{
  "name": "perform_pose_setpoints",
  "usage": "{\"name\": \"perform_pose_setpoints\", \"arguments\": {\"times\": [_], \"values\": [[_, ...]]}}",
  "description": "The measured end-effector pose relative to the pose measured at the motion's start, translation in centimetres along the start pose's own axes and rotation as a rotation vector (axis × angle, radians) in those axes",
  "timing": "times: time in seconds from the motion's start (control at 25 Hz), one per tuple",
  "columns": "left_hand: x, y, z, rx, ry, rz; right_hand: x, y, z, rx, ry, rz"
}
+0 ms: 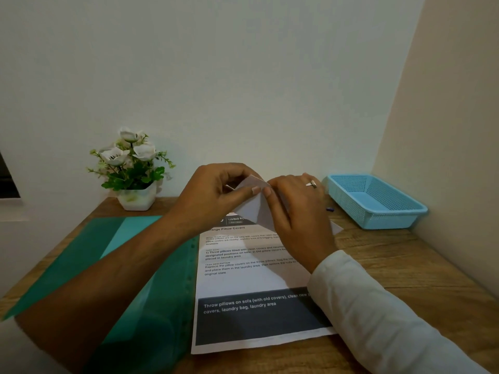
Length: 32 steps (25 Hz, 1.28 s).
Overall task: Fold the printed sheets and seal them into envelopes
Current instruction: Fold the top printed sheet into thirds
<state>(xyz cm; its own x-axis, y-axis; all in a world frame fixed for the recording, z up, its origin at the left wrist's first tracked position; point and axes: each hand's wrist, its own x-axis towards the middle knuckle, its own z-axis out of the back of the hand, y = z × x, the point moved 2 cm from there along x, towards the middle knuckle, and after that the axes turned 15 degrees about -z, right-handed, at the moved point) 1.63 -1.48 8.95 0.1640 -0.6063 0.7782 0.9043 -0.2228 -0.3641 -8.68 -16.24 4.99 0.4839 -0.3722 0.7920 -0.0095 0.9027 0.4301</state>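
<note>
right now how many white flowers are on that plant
3 white flowers: top one, left one, right one, all above the white pot at the desk's back left; leaves may hide others.

Open wood along the counter's right edge, clear passage there; blue basket blocks the far right corner, flower pot the far left, green folder covers the left side.

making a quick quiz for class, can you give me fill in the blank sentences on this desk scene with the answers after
1. Both hands, left hand and right hand, pinch a folded piece of ____ paper.
2. The basket by the right wall is ____ in colour.
3. The flower pot holds ____ flowers.
4. A ring sits on the ____ hand.

Missing words: white; blue; white; right
</note>
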Motion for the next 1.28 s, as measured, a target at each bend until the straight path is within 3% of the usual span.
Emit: {"name": "perform_pose_setpoints", "arguments": {"times": [0.6,1.28], "values": [[-1.2,2.9,2.3,-0.152,-0.269,0.192,1.0,-5.8,-0.1,-0.096,0.218,-0.078],[-2.8,5.9,3.2,-0.210,-0.312,0.386,1.1,-8.6,1.0,-0.001,0.349,-0.325]]}}
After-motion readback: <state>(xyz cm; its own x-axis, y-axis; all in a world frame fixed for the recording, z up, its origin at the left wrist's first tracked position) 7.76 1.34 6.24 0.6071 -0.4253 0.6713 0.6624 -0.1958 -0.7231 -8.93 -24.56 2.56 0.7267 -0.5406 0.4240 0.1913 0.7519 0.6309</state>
